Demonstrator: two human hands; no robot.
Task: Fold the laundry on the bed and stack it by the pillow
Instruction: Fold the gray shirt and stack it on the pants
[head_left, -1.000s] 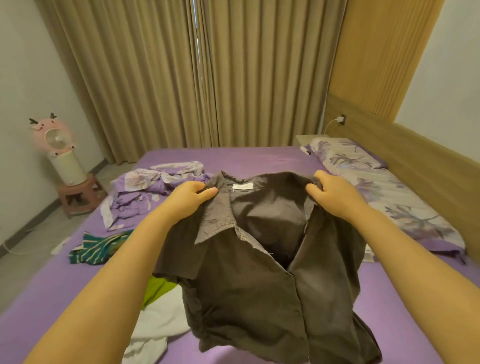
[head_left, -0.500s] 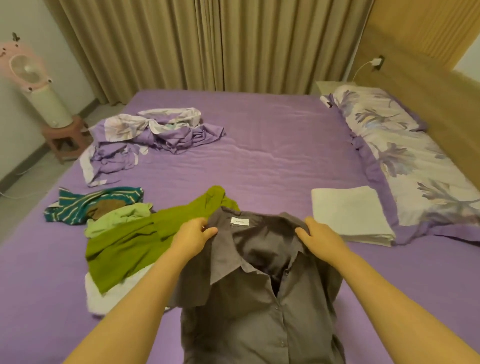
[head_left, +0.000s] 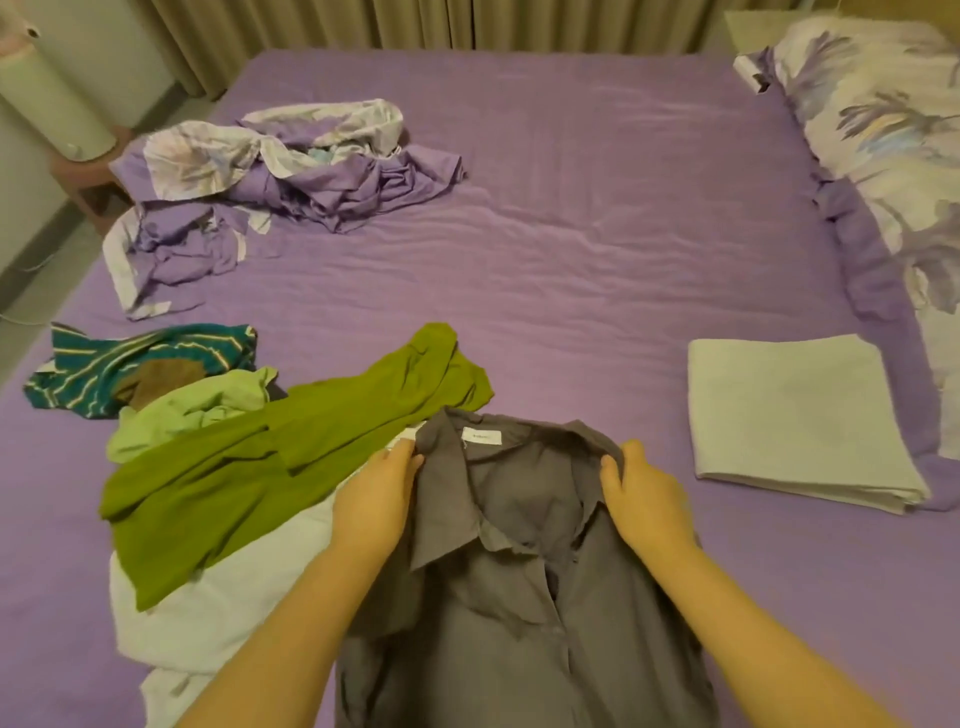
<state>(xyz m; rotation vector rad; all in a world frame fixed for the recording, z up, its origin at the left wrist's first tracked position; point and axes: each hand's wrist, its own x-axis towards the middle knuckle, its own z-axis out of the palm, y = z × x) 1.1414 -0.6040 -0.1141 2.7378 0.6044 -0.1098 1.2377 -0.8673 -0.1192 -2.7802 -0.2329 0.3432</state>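
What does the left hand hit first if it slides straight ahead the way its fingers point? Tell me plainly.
The left hand, gripping the grey shirt at the collar, points up-bed and slightly right. Just past its fingertips lies the olive green garment, so it would probably meet that first; beyond is bare purple sheet.

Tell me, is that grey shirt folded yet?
Not folded. The grey shirt lies spread front-up, collar open, left hand and right hand gripping its shoulders.

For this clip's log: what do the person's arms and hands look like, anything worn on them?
Both forearms are bare as far as the frame shows: no sleeves or gloves. The left hand and right hand show no rings, and no watch or band is seen at either wrist. Nails are short and plain where visible; upper arms are out of frame.
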